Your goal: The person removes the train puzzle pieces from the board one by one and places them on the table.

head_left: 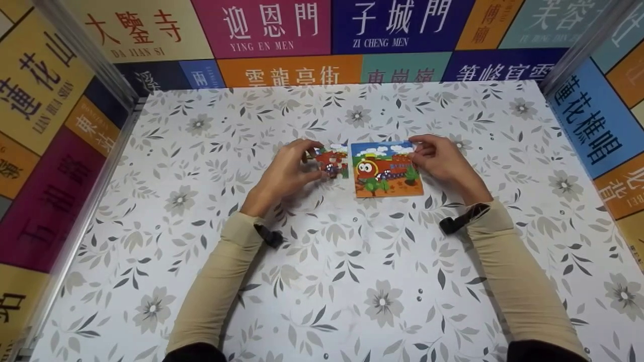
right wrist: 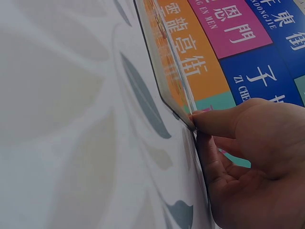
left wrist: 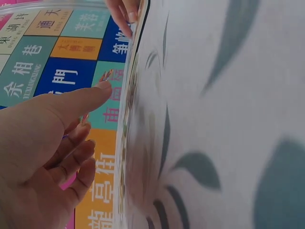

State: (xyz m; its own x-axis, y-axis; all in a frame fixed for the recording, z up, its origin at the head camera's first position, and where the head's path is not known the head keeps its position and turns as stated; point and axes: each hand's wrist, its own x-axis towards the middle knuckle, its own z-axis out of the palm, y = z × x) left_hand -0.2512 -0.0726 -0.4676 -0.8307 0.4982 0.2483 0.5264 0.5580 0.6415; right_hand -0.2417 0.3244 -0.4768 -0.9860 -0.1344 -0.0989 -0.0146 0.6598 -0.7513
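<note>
Looks down, in the head view, on a white surface (head_left: 332,296) patterned with grey flowers and leaves, backed by coloured, lettered wall panels (head_left: 274,25). Near the middle, shows the left hand (head_left: 287,168) curved about a small cluster of jigsaw pieces (head_left: 339,152), thumb on the near side, forefinger on the far side. Just right of these, shows a square picture board (head_left: 385,173) printed with a red, big-eyed train, and at its upper right edge the right hand (head_left: 436,158), gripping it. Takes in tan sleeves (head_left: 206,281) on both arms. In the left wrist view, shows a colourful bit of jigsaw just past the thumb tip, seemingly pinched against the fingers; cannot tell whether one piece or several. In the right wrist view, shows thumb and fingers closed on a corner of the board, beside the surface's leaf print.
</note>
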